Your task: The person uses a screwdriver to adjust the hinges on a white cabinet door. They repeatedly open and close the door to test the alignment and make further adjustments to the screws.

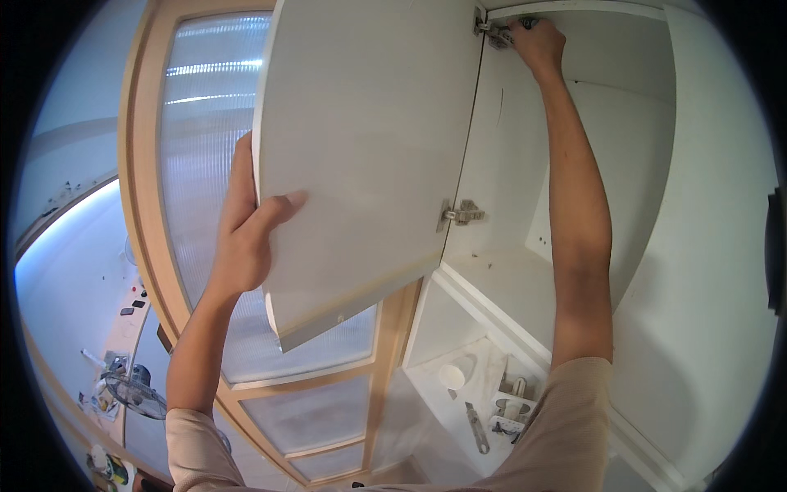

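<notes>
My left hand [249, 234] grips the free edge of an open white cabinet door [369, 154], thumb on its face and fingers behind. My right hand [541, 46] reaches up inside the cabinet to the upper metal hinge [501, 37], its fingers closed around a small dark object [527, 23], perhaps a tool handle; the rest of it is hidden. The lower metal hinge [464, 213] joins the door to the cabinet's side wall. Small dark bits lie on the cabinet floor [504, 264].
Below, a shelf [424, 369] holds a utility knife [476, 427], a white round cup or lid [452, 376] and a white organizer [511, 407]. A wood-framed ribbed-glass door [144, 154] stands behind the cabinet door. A fan [135, 390] is at lower left.
</notes>
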Action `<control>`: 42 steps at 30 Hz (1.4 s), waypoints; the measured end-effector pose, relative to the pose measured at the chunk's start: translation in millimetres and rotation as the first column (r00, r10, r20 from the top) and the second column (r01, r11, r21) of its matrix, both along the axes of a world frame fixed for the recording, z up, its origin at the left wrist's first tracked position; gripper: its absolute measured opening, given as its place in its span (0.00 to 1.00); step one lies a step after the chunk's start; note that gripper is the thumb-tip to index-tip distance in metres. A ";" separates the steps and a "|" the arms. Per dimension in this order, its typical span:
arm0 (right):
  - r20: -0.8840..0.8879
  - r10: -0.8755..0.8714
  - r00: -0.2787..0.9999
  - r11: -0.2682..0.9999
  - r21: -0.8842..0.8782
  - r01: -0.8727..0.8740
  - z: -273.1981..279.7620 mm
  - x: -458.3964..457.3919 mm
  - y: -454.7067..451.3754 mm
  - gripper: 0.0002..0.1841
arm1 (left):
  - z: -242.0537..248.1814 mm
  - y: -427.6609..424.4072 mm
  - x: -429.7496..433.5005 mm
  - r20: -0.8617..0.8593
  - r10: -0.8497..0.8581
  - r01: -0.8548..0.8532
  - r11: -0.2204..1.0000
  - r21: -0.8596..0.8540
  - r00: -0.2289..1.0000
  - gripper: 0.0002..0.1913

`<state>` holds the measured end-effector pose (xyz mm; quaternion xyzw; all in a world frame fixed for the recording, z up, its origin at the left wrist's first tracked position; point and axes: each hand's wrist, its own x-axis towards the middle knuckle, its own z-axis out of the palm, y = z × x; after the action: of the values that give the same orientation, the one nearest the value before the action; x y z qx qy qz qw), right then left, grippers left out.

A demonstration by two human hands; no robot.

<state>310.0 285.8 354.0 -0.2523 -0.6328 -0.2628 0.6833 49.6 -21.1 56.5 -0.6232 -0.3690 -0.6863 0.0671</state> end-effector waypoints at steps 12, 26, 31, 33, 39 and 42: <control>-0.045 0.171 0.984 0.906 -0.386 -0.175 4.1 -5.2 -20.4 0.27 | 0.2 1.7 -0.1 0.019 -0.033 0.033 0.999 -0.004 0.999 0.42; -0.088 0.239 0.967 0.941 -0.226 -0.253 -7.1 -4.4 -15.0 0.25 | -0.6 3.4 -2.0 0.016 0.011 -0.011 1.000 0.006 1.000 0.42; -0.060 0.086 0.995 0.943 -0.316 -0.100 4.3 -0.7 -9.7 0.27 | 1.4 -0.4 -0.4 0.069 -0.017 0.019 0.999 -0.034 0.997 0.42; -0.108 0.185 0.977 0.916 -0.341 -0.211 -2.2 -3.7 -11.6 0.26 | -2.3 2.4 -6.0 0.030 0.038 -0.037 0.999 -0.028 0.999 0.45; -0.120 0.660 0.742 0.681 -0.323 -0.658 -4.6 4.6 -15.3 0.25 | -1.8 -0.3 -2.1 0.009 -0.010 0.010 0.999 -0.038 1.000 0.41; -0.106 0.368 0.924 0.837 -0.395 -0.379 -15.6 4.7 -36.1 0.24 | -3.2 -1.1 -6.5 -0.018 -0.012 0.012 0.999 -0.037 1.000 0.41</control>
<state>314.7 249.7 338.4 -0.2645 -0.7015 0.0166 0.6616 43.1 -22.2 53.3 -0.6328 -0.3772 -0.6740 0.0550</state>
